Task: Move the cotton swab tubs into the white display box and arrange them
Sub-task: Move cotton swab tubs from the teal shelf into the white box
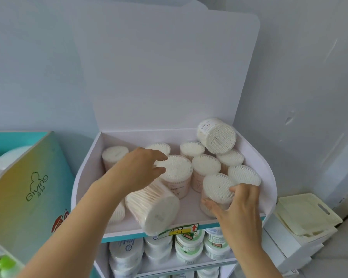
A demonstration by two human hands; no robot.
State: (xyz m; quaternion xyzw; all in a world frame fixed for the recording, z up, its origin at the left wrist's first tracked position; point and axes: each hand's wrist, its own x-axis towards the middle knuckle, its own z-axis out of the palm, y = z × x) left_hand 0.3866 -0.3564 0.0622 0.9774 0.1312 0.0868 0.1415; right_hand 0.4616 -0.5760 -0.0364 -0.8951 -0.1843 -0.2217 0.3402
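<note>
Nearest, a tipped tub (156, 211) hangs over the box (84, 169) near edge; I could knock it off. My right hand (240, 205) holds a tub (217, 189); left hand (141, 169) open, touching another (176, 169).

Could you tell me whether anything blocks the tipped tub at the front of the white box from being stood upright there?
Partly. The tipped tub lies under the left forearm, with an upright tub touching behind it and another tub at its left. The box floor to its right looks bare.
</note>
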